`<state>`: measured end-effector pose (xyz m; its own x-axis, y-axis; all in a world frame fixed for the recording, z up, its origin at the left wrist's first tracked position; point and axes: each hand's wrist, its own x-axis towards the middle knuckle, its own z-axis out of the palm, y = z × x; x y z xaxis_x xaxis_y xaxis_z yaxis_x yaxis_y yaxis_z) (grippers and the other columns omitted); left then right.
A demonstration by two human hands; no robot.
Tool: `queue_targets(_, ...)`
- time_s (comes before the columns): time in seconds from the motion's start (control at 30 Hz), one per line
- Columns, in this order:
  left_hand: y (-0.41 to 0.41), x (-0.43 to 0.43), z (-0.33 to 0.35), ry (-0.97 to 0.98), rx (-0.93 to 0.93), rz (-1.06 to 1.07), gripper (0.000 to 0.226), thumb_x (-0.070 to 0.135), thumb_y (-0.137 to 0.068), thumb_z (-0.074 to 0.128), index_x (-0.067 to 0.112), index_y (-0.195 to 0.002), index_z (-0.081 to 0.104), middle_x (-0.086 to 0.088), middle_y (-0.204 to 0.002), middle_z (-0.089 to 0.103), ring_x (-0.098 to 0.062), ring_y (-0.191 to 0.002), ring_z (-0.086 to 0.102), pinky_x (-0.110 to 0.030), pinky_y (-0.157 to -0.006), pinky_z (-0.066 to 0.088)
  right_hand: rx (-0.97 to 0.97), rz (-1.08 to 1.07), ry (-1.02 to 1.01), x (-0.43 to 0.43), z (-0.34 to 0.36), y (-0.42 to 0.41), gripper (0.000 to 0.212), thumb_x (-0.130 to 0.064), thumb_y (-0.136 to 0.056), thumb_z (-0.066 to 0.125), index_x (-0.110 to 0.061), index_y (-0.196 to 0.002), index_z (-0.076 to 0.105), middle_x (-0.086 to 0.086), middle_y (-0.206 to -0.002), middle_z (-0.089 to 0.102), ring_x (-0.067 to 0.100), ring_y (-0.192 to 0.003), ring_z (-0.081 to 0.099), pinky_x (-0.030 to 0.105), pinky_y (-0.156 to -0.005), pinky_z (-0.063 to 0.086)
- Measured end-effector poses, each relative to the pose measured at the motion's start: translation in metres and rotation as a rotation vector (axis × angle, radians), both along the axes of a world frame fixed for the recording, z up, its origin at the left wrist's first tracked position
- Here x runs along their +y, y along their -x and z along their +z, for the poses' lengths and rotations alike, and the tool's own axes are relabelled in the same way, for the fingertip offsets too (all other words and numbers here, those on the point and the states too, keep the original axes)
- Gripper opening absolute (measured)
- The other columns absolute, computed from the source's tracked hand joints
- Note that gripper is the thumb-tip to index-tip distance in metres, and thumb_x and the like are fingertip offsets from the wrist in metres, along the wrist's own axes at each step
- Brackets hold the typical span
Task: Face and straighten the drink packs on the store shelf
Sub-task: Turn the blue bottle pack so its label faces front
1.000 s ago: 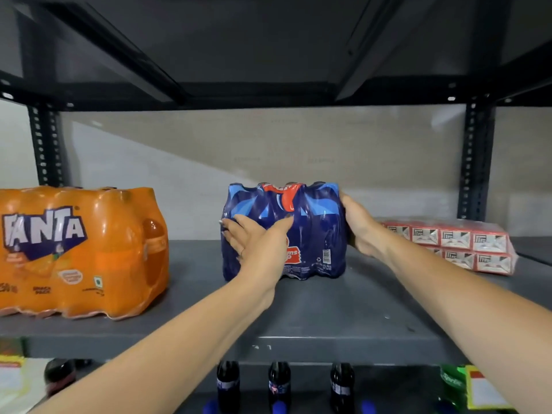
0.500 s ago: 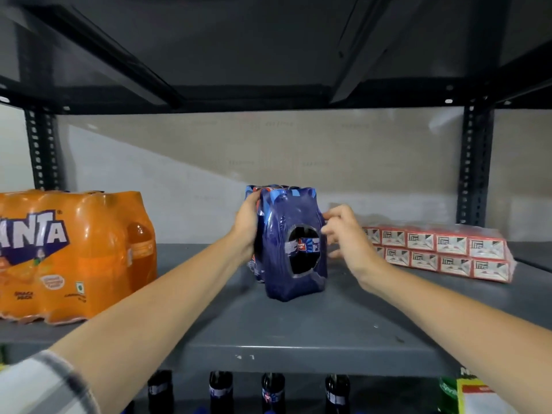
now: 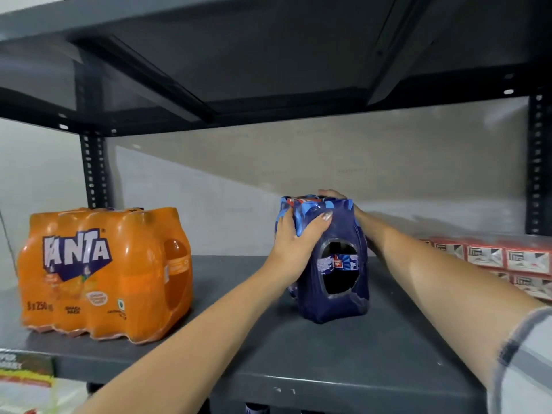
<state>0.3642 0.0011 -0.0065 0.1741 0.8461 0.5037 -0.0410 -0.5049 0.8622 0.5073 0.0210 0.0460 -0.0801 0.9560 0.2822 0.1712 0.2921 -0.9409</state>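
A dark blue shrink-wrapped drink pack (image 3: 334, 288) stands on the grey shelf (image 3: 298, 354), its narrow end with an oval hole in the wrap turned toward me. My left hand (image 3: 295, 240) grips its upper left front corner, thumb across the top. My right hand (image 3: 337, 196) reaches round the pack's far top right edge, mostly hidden behind it. An orange Fanta pack (image 3: 101, 273) sits at the left, logo facing out.
A wrapped block of red and white small cartons (image 3: 501, 261) lies low at the right. Black perforated uprights (image 3: 94, 171) stand at the back corners. The upper shelf's underside hangs close overhead. A shelf label (image 3: 24, 367) shows at lower left.
The blue pack has been turned from its broad side to its narrow end facing me. My left hand moved onto its front top corner and my right hand went behind it.
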Motion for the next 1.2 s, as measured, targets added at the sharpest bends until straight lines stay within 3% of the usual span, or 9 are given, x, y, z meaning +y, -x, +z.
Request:
queue_targets(0.03,0.005,0.002,0.000,0.013,0.005,-0.055,0.063,0.053,-0.081,0.066,0.021,-0.134,0.054,-0.014,-0.127,0.068,-0.030,-0.116,0.067,-0.051,-0.104,0.051,-0.016,-0.004,0.010,0.000,0.002,0.005,0.038,-0.025,-0.101,0.039,-0.006,-0.111,0.071,0.036,-0.126,0.052,0.020,-0.078,0.055,0.027,-0.071,0.050)
queue_targets(0.1,0.018,0.007,-0.002,0.042,-0.018,-0.169,0.062,0.047,-0.090,0.061,0.009,-0.139,0.052,-0.022,-0.129,0.066,-0.035,-0.117,0.066,-0.051,-0.103,0.050,-0.046,-0.010,0.031,0.023,-0.004,0.000,0.046,-0.056,-0.087,0.044,-0.025,-0.085,0.077,0.006,-0.088,0.075,0.023,-0.086,0.061,0.034,-0.084,0.047)
queue_targets(0.2,0.039,0.006,-0.005,0.138,-0.118,-0.169,0.051,0.040,-0.096,0.056,0.004,-0.133,0.059,-0.011,-0.106,0.076,-0.022,-0.089,0.074,-0.031,-0.079,0.060,-0.236,-0.101,0.008,0.027,-0.010,-0.010,0.078,-0.079,-0.081,0.021,-0.030,-0.135,0.051,-0.002,-0.128,0.060,0.025,-0.123,0.048,0.049,-0.105,0.033)
queue_targets(0.3,0.057,0.015,-0.005,0.206,-0.240,-0.009,0.051,0.041,-0.094,0.059,0.004,-0.130,0.055,-0.014,-0.108,0.072,-0.027,-0.088,0.072,-0.038,-0.081,0.060,-0.307,-0.291,-0.014,0.021,-0.012,-0.010,0.109,-0.090,-0.068,0.009,-0.019,-0.141,0.046,0.012,-0.142,0.051,0.032,-0.126,0.049,0.041,-0.097,0.038)
queue_targets(0.47,0.070,0.055,-0.009,0.271,-0.316,0.143,0.095,0.079,-0.062,0.066,0.013,-0.130,0.061,-0.018,-0.124,0.070,-0.037,-0.111,0.069,-0.057,-0.099,0.053,-0.400,-0.548,-0.137,0.016,-0.023,-0.014,0.074,-0.069,-0.089,0.028,-0.008,-0.125,0.048,0.016,-0.124,0.057,0.034,-0.104,0.059,0.036,-0.072,0.044)
queue_targets(0.73,0.080,0.073,0.003,0.422,-0.260,0.153,0.065,0.057,-0.083,0.063,0.007,-0.124,0.070,-0.020,-0.123,0.072,-0.040,-0.115,0.067,-0.054,-0.100,0.053,-0.284,-0.643,-0.173,-0.014,-0.032,-0.007,0.069,-0.073,-0.082,0.045,-0.009,-0.105,0.049,0.005,-0.091,0.062,0.015,-0.065,0.053,0.028,-0.049,0.036)
queue_targets(0.87,0.080,0.065,0.010,0.452,-0.282,0.225,0.065,0.062,-0.086,0.059,0.007,-0.118,0.072,-0.020,-0.119,0.073,-0.040,-0.107,0.069,-0.055,-0.095,0.055,-0.195,-0.549,-0.109,-0.016,-0.037,-0.010,0.068,-0.072,-0.079,0.050,-0.010,-0.108,0.048,0.006,-0.097,0.062,0.018,-0.074,0.058,0.030,-0.052,0.041)
queue_targets(1.0,0.070,0.041,0.012,0.501,-0.306,0.140,0.084,0.077,-0.091,0.023,0.013,-0.106,0.073,-0.020,-0.108,0.074,-0.039,-0.102,0.068,-0.049,-0.088,0.055,-0.138,-0.381,0.003,-0.022,-0.047,-0.009,0.070,-0.071,-0.074,0.059,-0.016,-0.116,0.049,0.003,-0.108,0.063,0.021,-0.090,0.063,0.034,-0.067,0.049)
queue_targets(1.2,0.065,0.020,0.014,0.445,-0.260,0.194,0.074,0.073,-0.088,0.036,0.014,-0.113,0.074,-0.019,-0.113,0.075,-0.037,-0.104,0.069,-0.053,-0.098,0.054,-0.248,-0.401,-0.058,-0.043,-0.050,-0.001,0.059,-0.066,-0.084,0.051,-0.017,-0.116,0.044,0.001,-0.107,0.060,0.022,-0.096,0.060,0.042,-0.085,0.052)
